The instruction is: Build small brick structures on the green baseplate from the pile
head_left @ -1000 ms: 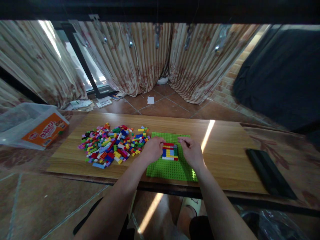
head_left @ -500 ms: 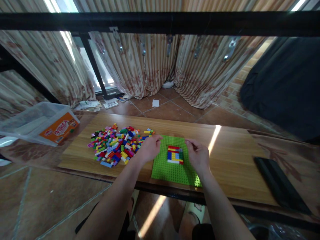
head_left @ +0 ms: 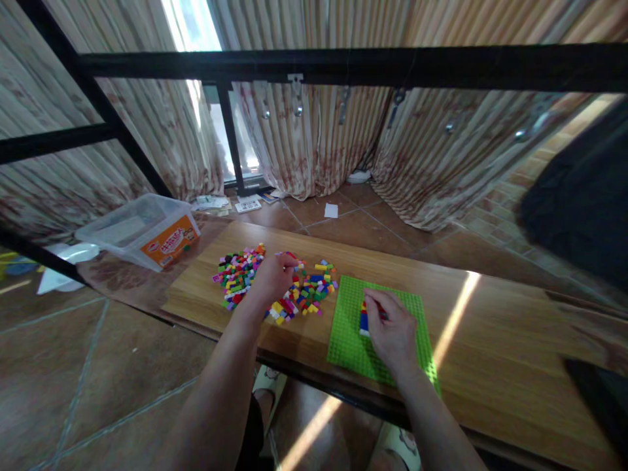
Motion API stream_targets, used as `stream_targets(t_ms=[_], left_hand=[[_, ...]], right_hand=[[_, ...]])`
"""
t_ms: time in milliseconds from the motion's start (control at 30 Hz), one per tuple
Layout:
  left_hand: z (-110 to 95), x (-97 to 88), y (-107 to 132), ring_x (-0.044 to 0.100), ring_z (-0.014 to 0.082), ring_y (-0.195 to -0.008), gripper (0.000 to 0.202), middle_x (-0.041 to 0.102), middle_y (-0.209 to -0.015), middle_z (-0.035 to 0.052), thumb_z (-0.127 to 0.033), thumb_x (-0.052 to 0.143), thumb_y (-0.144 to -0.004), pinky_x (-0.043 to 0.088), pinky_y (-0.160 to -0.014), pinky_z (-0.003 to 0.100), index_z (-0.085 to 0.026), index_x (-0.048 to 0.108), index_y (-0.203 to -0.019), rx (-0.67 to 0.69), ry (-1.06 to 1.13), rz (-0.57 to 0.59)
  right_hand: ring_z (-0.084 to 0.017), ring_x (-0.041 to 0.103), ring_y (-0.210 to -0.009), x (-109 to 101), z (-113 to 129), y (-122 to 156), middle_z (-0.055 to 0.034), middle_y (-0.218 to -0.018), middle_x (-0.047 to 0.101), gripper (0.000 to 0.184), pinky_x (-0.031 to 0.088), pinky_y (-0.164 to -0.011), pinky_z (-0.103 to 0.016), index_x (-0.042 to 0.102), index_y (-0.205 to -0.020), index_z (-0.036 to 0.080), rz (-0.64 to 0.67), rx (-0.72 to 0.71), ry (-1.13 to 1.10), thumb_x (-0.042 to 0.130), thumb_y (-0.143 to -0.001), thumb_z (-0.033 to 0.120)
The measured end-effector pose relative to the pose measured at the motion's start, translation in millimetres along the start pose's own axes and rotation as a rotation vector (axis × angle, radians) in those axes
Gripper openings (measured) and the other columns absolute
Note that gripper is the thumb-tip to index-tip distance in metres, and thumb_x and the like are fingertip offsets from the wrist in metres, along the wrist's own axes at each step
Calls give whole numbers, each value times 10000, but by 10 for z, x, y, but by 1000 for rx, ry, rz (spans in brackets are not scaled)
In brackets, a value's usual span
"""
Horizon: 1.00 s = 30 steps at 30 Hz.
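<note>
A green baseplate (head_left: 350, 327) lies on the wooden board, with a small block of red, blue and yellow bricks (head_left: 364, 319) built on it. My right hand (head_left: 392, 330) rests over that block and covers most of it, fingers curled on it. My left hand (head_left: 275, 275) is over the pile of loose coloured bricks (head_left: 304, 294) to the left of the baseplate, fingers bent down and pinching into the pile. What it pinches is too small to name.
A clear plastic bin with an orange label (head_left: 147, 232) sits at the far left of the table. A black metal frame bar (head_left: 343, 65) crosses overhead. Curtains hang behind, papers lie on the tiled floor (head_left: 248, 204). A dark flat object (head_left: 601, 399) lies at the right edge.
My left hand has left the baseplate and moved left into the brick pile. My right hand has come down over the built block. The camera has swung left and up.
</note>
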<state>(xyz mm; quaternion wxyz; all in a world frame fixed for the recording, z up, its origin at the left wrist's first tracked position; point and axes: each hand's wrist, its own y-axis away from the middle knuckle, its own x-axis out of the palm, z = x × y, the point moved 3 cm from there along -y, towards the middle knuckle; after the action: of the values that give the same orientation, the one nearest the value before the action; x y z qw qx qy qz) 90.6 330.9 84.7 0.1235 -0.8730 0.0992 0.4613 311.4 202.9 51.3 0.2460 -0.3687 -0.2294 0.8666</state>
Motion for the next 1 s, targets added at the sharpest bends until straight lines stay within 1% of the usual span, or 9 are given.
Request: stream_targets(t_ms=[133,267,400,533,600,667,833,933,1000], left_hand=[[115,-110,12,663,201,-891,312,742,-961,75,-113,494,-806,494,-849,292,-168,746,-983,-128,-65,-41],[336,-248,23,660,217,-914,298,738,-991,91,-145,506,-819,482,-822,288,-168,742,-1000,-238,-120,-80],[513,-302,51,660,194,-866,230,745,-934,75,-158,566,-784,465,-762,249,-170,752,-920,-279,-87,8],[489,-327,105,646,170,-762,142,737,-802,44,-240,630,-752,439,-652,226,-167,741,-804,-254,-81,102],[445,-334,133,636,171,-726,164,726,-767,37,-304,669,-726,421,-606,231,-170,734,-795,-250,-86,138],[409,-330,154,630,173,-712,188,718,-748,32,-332,707,-685,408,-587,235,-177,730,-787,-237,-97,166],[386,-285,166,624,176,-720,204,719,-746,31,-311,752,-614,419,-613,243,-184,729,-772,-223,-176,196],[376,-276,163,632,190,-742,199,724,-756,46,-283,754,-602,429,-637,252,-178,738,-771,-224,-221,196],[364,-273,160,639,194,-751,173,723,-743,44,-255,744,-606,433,-645,253,-181,746,-762,-219,-208,211]], right_hand=[[-177,652,-863,210,136,31,-63,-925,703,207,530,-801,-327,701,-968,200,45,-79,-37,509,-917,259],[-175,654,-857,321,173,32,-62,-918,703,202,533,-800,-327,701,-967,199,59,-98,-52,511,-918,248],[-183,651,-874,398,165,51,-67,-932,699,202,537,-812,-345,697,-982,207,103,-94,-79,514,-918,262],[-187,652,-860,460,168,87,-65,-931,699,203,540,-784,-348,696,-976,216,166,-87,-90,507,-920,264],[-187,657,-856,468,174,98,-64,-931,703,203,540,-781,-343,696,-978,215,177,-84,-99,507,-919,261],[-186,661,-860,462,181,102,-64,-931,706,206,537,-793,-339,698,-979,211,180,-85,-104,506,-918,258],[-181,669,-868,432,186,92,-66,-941,713,209,534,-799,-324,698,-984,207,180,-82,-99,504,-919,249],[-177,670,-859,420,192,83,-61,-935,716,202,535,-789,-320,695,-987,210,178,-82,-109,508,-919,244],[-175,670,-840,413,197,78,-57,-913,716,198,536,-778,-319,696,-979,209,173,-86,-113,511,-918,243]])
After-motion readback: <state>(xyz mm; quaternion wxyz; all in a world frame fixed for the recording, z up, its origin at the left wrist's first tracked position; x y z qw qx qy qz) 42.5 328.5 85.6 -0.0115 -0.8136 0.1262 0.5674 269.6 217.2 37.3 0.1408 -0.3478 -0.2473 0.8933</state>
